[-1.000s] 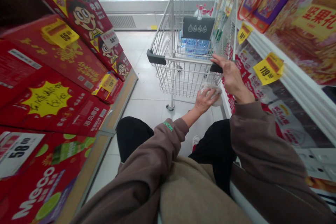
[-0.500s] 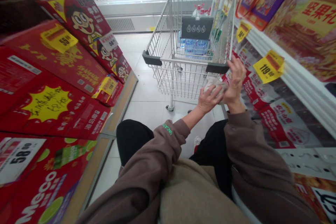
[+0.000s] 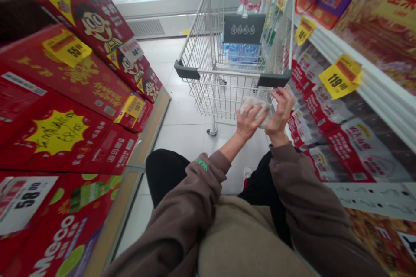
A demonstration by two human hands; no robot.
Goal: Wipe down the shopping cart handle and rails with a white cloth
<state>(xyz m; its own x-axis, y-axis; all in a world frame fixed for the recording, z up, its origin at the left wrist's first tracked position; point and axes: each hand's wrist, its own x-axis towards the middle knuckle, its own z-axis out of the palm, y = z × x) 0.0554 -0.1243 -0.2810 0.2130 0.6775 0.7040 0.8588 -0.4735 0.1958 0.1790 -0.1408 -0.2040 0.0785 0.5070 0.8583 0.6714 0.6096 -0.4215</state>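
Note:
My left hand [image 3: 248, 122] is closed over a crumpled whitish cloth [image 3: 256, 103], its fingers spread across the top. Close on its right, my right hand [image 3: 280, 114] is raised with loosely bent fingers, and nothing shows in its grasp. The heel of the right hand is by the cloth's edge; I cannot tell whether they touch. Both hands are just below the right black grip [image 3: 274, 79] of a metal shopping cart [image 3: 227, 108], apart from that grip. The cart's left black grip [image 3: 186, 70] is farther off.
Stacked red gift boxes [image 3: 65, 134] line a low ledge on the left. On the right are a white shelf [image 3: 370, 67] with yellow price tags and plastic-wrapped bottle packs [image 3: 351, 147]. A refrigerated case [image 3: 146, 2] stands beyond the cart. Blue-tinted bottles [image 3: 243, 52] show through its wires.
My right hand has come off the cart's right grip and moved down and left. My left hand and the cloth have shifted slightly left. The view has moved a little.

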